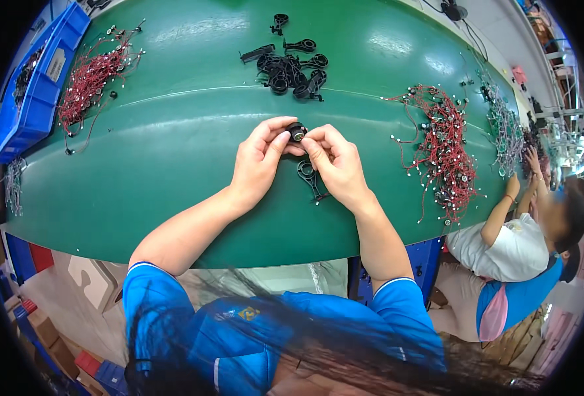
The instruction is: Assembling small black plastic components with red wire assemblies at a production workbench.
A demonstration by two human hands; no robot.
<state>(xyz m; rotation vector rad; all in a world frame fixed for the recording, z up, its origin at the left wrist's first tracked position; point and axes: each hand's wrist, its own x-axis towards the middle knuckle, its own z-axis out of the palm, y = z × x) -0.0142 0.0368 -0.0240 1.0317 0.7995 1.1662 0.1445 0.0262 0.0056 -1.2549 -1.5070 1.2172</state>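
The left hand (255, 158) is clamped on a small black round part (296, 131), its thumb and fingers closed about the part's left side. The right hand (339, 162) pinches the same part from the right with thumb and fingertips, so the part sits between the two hands, above the green tabletop (173, 148); the finer detail under the right fingertips is too small to tell. Just below the gap between the hands, a black ring-headed bracket (314, 187) lies on the tabletop, its stem pointing toward the person. Beyond both hands is a loose pile of black ring-headed brackets (282, 69). Well to the right of the right hand spreads a tangle of red-wired components (447, 152), with a heap of pale wires (505, 129) farther out, near a co-worker in a white shirt (509, 247). Far to the left of the left hand lie another red-wired tangle (91, 82) and a blue bin (36, 115).
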